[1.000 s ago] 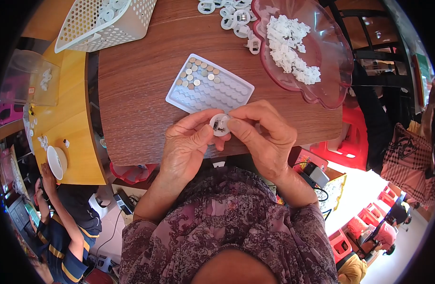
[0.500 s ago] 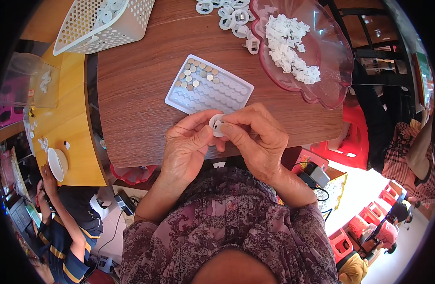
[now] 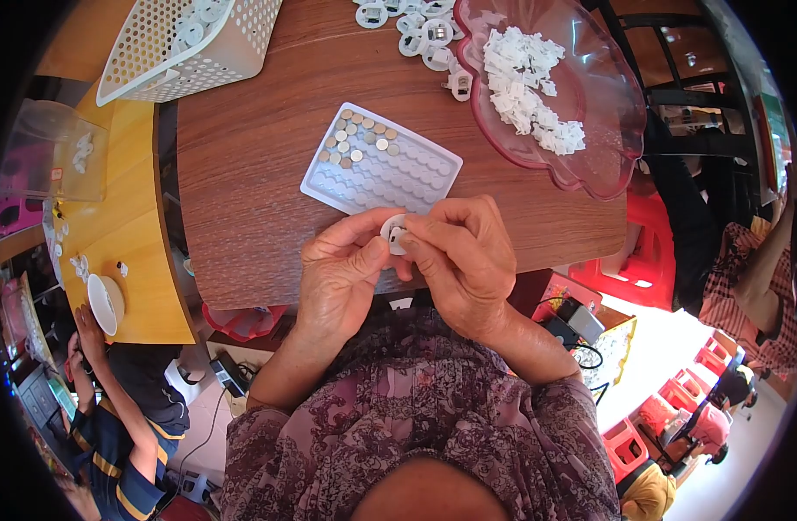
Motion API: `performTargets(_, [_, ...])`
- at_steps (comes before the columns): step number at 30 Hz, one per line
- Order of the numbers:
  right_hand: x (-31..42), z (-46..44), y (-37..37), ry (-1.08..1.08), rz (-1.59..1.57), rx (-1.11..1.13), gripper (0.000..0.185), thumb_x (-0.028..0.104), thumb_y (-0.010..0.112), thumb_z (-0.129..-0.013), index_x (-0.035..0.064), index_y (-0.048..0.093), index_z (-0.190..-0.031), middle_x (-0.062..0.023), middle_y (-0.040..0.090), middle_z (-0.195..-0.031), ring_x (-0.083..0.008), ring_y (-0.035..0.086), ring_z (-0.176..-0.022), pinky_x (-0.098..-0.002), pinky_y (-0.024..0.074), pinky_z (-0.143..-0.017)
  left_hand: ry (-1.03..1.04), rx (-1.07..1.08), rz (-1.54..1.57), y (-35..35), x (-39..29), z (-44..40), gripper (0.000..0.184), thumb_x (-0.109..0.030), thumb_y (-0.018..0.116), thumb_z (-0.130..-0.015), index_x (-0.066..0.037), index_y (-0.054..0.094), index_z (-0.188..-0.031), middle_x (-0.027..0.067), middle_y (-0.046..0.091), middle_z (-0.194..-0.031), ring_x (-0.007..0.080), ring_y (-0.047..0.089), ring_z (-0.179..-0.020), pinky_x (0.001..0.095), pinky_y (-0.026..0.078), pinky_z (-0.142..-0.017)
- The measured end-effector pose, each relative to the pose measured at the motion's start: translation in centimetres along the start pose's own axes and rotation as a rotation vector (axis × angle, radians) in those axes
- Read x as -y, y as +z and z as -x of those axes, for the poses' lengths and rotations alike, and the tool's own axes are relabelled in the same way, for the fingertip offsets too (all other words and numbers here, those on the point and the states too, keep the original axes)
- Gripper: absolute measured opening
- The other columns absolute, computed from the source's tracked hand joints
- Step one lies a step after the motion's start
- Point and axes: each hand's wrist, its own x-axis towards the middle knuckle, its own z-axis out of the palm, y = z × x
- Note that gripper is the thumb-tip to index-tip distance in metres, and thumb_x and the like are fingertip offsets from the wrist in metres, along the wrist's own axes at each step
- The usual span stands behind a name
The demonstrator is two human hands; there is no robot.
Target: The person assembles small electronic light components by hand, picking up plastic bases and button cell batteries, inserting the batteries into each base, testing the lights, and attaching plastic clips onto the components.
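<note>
A small white round plastic piece (image 3: 391, 233) with a dark spot at its middle is held over the table's near edge. My left hand (image 3: 336, 273) pinches its left side between thumb and fingers. The thumb and index finger of my right hand (image 3: 470, 265) are closed at its right side, covering part of it. Just beyond my hands lies a pale tray (image 3: 407, 187) with rows of round hollows. Several button cells (image 3: 357, 155) sit in its far left part.
A scalloped pink bowl (image 3: 611, 130) holds a heap of small white plastic pieces (image 3: 524, 65). Beside it lie several round white parts (image 3: 438, 33). A perforated white basket (image 3: 242, 48) stands far left. On the yellow table, another person's hand (image 3: 90, 334) is near a white bowl (image 3: 112, 304).
My right hand has shifted slightly left and its fingers have curled in more at the white piece. My left hand keeps its pinch. The view has moved a little.
</note>
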Motion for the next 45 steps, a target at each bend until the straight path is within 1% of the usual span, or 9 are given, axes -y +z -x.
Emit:
performTargets(3, [-0.2, 0.5, 0.4, 0.086, -0.070, 0.023, 0.022, -0.001, 0.071, -0.075, -0.0003, 0.063, -0.095, -0.0078, 0.057, -0.087, -0.0128, 0.053, -0.068, -0.0221, 0.0431, -0.057, 0.050, 0.031, -0.077, -0.3, 0.0, 0.0, 0.029, -0.007, 0.062, -0.085, 0.007, 0.059, -0.111, 0.0152, 0.062, -0.104, 0.0195, 0.060, -0.084, 0.0306, 0.051, -0.069])
performTargets(9, [0.6, 0.4, 0.5, 0.401, -0.356, 0.064, 0.018, -0.003, 0.068, -0.078, -0.0008, 0.061, -0.094, -0.0043, 0.056, -0.088, -0.0069, 0.053, -0.071, -0.0200, 0.0431, -0.058, 0.080, -0.040, -0.205, 0.6, -0.9, 0.0, 0.025, -0.002, 0.062, -0.084, 0.006, 0.062, -0.107, 0.0153, 0.059, -0.110, 0.0173, 0.058, -0.088, 0.0270, 0.050, -0.068])
performTargets(24, [0.6, 0.5, 1.2, 0.315, -0.460, -0.019, 0.013, -0.005, 0.071, -0.070, 0.0013, 0.062, -0.078, -0.0028, 0.057, -0.070, -0.0081, 0.051, -0.059, -0.0206, 0.0390, -0.047, 0.411, -0.064, -0.506, 0.9, -0.4, 0.3, 0.013, 0.001, 0.063, -0.082, 0.007, 0.066, -0.094, 0.0098, 0.052, -0.101, 0.0126, 0.053, -0.077, 0.0213, 0.046, -0.056])
performTargets(31, [0.8, -0.2, 0.5, 0.189, -0.382, 0.098, 0.012, -0.005, 0.067, -0.077, -0.0039, 0.063, -0.087, -0.0061, 0.059, -0.077, -0.0096, 0.053, -0.067, -0.0210, 0.0393, -0.057, 0.417, -0.100, -0.587, 0.7, -2.1, 0.7, 0.012, 0.000, 0.063, -0.082, 0.006, 0.066, -0.092, 0.0089, 0.054, -0.099, 0.0119, 0.054, -0.076, 0.0207, 0.045, -0.057])
performTargets(34, [0.9, -1.2, 0.0, 0.162, -0.316, 0.117, 0.011, -0.004, 0.066, -0.078, -0.0043, 0.064, -0.090, -0.0069, 0.060, -0.079, -0.0111, 0.054, -0.070, -0.0220, 0.0402, -0.058, 0.613, -0.115, -0.906, 1.3, -5.5, 0.2, 0.011, -0.001, 0.064, -0.082, 0.005, 0.067, -0.092, 0.0097, 0.056, -0.098, 0.0136, 0.056, -0.079, 0.0215, 0.046, -0.061])
performTargets(36, [0.9, -1.7, -0.7, 0.152, -0.272, 0.109, 0.012, -0.004, 0.065, -0.079, -0.0035, 0.064, -0.091, -0.0065, 0.060, -0.079, -0.0118, 0.054, -0.071, -0.0234, 0.0410, -0.060, 0.918, -0.150, -1.346, 1.8, -9.4, -1.1, 0.012, -0.001, 0.065, -0.081, 0.004, 0.067, -0.092, 0.0111, 0.057, -0.097, 0.0160, 0.057, -0.083, 0.0221, 0.048, -0.064])
performTargets(37, [1.3, -2.3, -1.2, 0.153, -0.247, 0.094, 0.011, -0.002, 0.066, -0.076, -0.0021, 0.062, -0.087, -0.0116, 0.059, -0.075, -0.0231, 0.057, -0.066, -0.0306, 0.0437, -0.058, 1.034, -0.182, -1.411, 2.1, -11.2, -2.0, 0.013, -0.001, 0.065, -0.081, 0.004, 0.066, -0.092, 0.0113, 0.057, -0.095, 0.0171, 0.057, -0.083, 0.0232, 0.048, -0.065])
performTargets(40, [0.7, -3.8, -2.2, 0.018, -0.111, 0.064, 0.012, -0.003, 0.065, -0.076, -0.0017, 0.062, -0.087, -0.0121, 0.059, -0.075, -0.0244, 0.057, -0.066, -0.0314, 0.0436, -0.058, 1.312, -0.267, -1.412, 2.5, -16.1, -6.3, 0.013, 0.001, 0.064, -0.081, 0.002, 0.067, -0.093, 0.0103, 0.058, -0.093, 0.0186, 0.057, -0.082, 0.0282, 0.049, -0.068])
performTargets(45, [0.8, -6.1, -3.2, -0.072, -0.010, 0.090, 0.015, -0.004, 0.066, -0.074, -0.0013, 0.062, -0.088, -0.0118, 0.059, -0.076, -0.0261, 0.056, -0.067, -0.0328, 0.0439, -0.058, 1.343, -0.323, -1.740, -0.9, -21.8, -14.4, 0.017, 0.002, 0.062, -0.080, 0.000, 0.065, -0.096, 0.0129, 0.059, -0.097, 0.0227, 0.060, -0.079, 0.0290, 0.050, -0.064])
